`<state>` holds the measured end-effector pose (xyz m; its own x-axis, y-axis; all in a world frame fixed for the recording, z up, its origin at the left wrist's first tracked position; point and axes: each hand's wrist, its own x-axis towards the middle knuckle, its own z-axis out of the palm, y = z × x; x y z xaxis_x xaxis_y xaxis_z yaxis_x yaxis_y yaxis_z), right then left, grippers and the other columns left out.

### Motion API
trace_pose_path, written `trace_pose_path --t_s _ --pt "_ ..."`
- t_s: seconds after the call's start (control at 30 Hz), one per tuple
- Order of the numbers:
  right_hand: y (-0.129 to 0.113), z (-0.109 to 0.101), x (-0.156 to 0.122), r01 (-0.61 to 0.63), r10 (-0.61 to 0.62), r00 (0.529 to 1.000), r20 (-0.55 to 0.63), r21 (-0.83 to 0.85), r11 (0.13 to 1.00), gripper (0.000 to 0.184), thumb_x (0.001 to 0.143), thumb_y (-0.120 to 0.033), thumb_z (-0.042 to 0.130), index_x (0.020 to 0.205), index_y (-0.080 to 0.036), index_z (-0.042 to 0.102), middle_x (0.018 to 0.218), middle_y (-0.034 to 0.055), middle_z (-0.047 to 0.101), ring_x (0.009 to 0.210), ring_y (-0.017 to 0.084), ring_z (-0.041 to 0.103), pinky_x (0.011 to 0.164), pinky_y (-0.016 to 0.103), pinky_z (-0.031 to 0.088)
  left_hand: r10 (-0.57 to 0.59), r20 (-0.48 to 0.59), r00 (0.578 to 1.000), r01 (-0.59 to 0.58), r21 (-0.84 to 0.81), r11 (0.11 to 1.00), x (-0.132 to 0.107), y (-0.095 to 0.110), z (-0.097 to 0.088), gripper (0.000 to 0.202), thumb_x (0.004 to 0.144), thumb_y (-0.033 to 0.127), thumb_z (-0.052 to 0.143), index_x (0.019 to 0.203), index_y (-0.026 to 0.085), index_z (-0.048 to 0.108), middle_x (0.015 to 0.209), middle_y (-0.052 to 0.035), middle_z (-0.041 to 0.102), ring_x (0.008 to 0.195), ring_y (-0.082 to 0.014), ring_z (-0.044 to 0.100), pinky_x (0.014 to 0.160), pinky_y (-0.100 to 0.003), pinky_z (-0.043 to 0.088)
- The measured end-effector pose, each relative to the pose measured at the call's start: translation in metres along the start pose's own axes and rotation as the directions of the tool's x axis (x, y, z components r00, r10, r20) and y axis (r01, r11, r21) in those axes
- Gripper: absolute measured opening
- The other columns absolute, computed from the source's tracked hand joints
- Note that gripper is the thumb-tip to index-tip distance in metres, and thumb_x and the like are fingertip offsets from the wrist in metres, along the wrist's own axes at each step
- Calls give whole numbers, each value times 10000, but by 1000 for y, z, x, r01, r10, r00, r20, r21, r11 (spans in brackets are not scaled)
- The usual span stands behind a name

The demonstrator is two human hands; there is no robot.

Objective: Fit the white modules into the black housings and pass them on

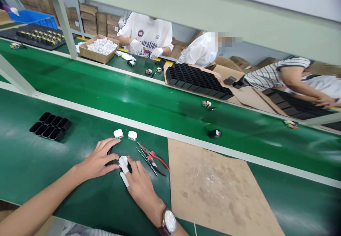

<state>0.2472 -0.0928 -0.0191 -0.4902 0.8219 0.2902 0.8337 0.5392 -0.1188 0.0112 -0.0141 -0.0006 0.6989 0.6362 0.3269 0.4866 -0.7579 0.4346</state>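
My left hand and my right hand meet over the green bench. Their fingertips close on a small white-topped circuit board, partly hidden by the fingers. White finger covers sit on my right thumb and a right finger, blending with the white top. A dark piece shows under my left fingers, mostly covered. Just beyond them stand two more white-topped boards. Red-handled pliers and metal tweezers lie to the right of my right hand.
Several black cases stand grouped at left. A brown cardboard sheet covers the bench at right. Beyond a pale rail, a green conveyor carries a black case and circuit boards. Co-workers sit across, near a box of white pieces.
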Motion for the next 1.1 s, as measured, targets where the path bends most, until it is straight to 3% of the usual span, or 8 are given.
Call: trace_pose_path --t_s 0.13,0.23,0.37,0.5,0.63,0.8,0.97,1.1 --pt "11 -11 8 -55 52 998 21 186 981 567 1025 -282 607 1552 -146 448 1447 202 561 1147 326 608 917 483 622 -17 24 1000 18 -39 999 0 0 -5 157 989 323 707 1121 238 709 1629 -141 398 1511 -400 346 1144 -600 411" --pt "20 -15 14 -89 84 996 31 335 938 726 1033 -286 611 1653 -175 251 1467 169 561 1257 314 577 1056 504 568 -77 47 996 82 -120 989 0 -6 -16 457 958 357 750 1390 307 608 1668 -121 337 1530 -387 312 1186 -613 392" --pt "25 -10 15 -61 61 998 15 429 901 668 1052 -235 572 1647 -279 273 1317 96 660 1166 280 617 1009 490 587 -235 80 969 247 -241 939 -2 -20 -35 828 910 413 801 1602 334 352 1664 -126 338 1538 -358 311 1235 -598 367" --pt "22 -4 14 -50 113 988 -106 469 882 635 1038 -196 577 1619 -270 334 1269 108 663 1149 269 633 983 474 598 -316 162 935 352 -297 888 -3 -26 -42 925 867 379 838 1622 346 304 1603 -127 429 1475 -363 426 1205 -597 410" --pt "17 -12 17 -31 154 968 -197 516 856 577 1011 -128 575 1550 -282 438 1266 104 641 1162 248 638 1000 455 591 -344 194 919 389 -292 874 -2 -20 -31 931 868 244 803 1629 375 283 1502 -93 544 1395 -344 517 1157 -573 462" --pt "8 -29 21 -90 226 957 -181 555 827 622 1033 -142 553 1605 -276 351 1361 125 594 1276 230 626 1070 402 571 -310 152 938 345 -337 876 -2 -9 -11 751 977 222 664 1611 376 292 1407 -69 629 1288 -283 610 1092 -492 521" --pt "0 -34 19 -134 232 962 -142 495 858 650 1064 -226 539 1649 -256 257 1428 146 589 1315 248 627 1061 398 590 -178 12 984 172 -319 932 -2 -4 -2 754 1022 249 643 1641 346 222 1399 -104 650 1286 -284 607 1066 -507 523" --pt "-5 -34 18 -117 199 967 -160 416 902 662 1075 -251 521 1665 -236 220 1414 158 626 1296 269 650 1021 411 617 -112 -37 993 98 -268 958 -3 -3 0 773 1046 234 612 1668 316 161 1387 -138 657 1276 -299 599 1036 -520 524"
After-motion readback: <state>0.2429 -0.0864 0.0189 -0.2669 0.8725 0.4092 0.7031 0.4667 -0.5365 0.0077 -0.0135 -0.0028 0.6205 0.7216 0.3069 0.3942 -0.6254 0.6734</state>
